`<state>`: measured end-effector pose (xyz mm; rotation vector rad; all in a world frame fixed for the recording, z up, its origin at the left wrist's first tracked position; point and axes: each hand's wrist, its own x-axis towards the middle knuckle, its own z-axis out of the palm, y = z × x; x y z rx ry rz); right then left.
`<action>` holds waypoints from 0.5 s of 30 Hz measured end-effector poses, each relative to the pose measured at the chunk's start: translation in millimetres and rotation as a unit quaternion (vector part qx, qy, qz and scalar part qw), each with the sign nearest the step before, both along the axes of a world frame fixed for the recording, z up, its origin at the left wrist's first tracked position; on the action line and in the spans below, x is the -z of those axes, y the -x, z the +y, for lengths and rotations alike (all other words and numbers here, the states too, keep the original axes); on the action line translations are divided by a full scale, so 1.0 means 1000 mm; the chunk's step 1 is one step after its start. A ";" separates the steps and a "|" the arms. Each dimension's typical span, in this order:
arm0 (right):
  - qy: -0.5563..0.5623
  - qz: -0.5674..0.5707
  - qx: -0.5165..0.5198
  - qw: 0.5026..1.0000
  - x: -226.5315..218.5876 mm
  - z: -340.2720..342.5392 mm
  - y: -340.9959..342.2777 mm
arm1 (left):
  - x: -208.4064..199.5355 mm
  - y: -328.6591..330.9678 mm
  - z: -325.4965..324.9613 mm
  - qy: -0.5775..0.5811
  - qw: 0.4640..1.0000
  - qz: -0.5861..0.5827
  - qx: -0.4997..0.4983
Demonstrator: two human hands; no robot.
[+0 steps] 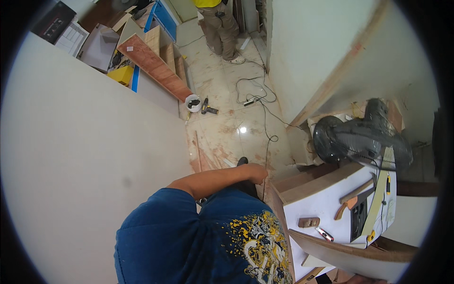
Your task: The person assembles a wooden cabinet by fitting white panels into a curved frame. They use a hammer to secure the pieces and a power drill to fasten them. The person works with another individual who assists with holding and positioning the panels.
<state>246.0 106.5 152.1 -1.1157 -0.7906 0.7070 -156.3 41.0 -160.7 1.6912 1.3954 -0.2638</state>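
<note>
My left hand (257, 173) reaches across in front of my blue shirt, curled closed, beside the edge of a wooden cabinet. Its fingers turn away from view, so what they hold, if anything, is hidden. At the bottom right, only a sliver of my right hand (363, 279) shows, against the lower side of a pale panel (350, 251) with a brown edge; its fingers are cut off. Beyond that panel, a wooden block (309, 222) and a red-and-silver utility knife (325, 234) lie on a white surface (295, 213). A handsaw (352, 202) and a hammer (357, 190) rest farther right.
A black fan (364, 137) stands behind the white surface. Black cable (265, 113) winds across the dusty tiled floor. A drill (208, 107) and white bucket (193, 103) stand by a long wooden cabinet (153, 66). Another person (220, 28) stands at the back.
</note>
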 end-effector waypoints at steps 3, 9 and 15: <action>0.023 -0.004 -0.007 1.000 -0.012 0.021 0.052 | 0.023 0.060 0.015 0.007 0.999 -0.033 -0.028; 0.022 -0.040 -0.030 0.998 0.016 0.068 0.193 | 0.088 0.212 -0.008 -0.073 0.973 0.001 -0.218; -0.036 -0.085 -0.249 0.964 0.070 0.109 0.293 | 0.061 0.283 -0.033 -0.053 0.948 0.015 -0.314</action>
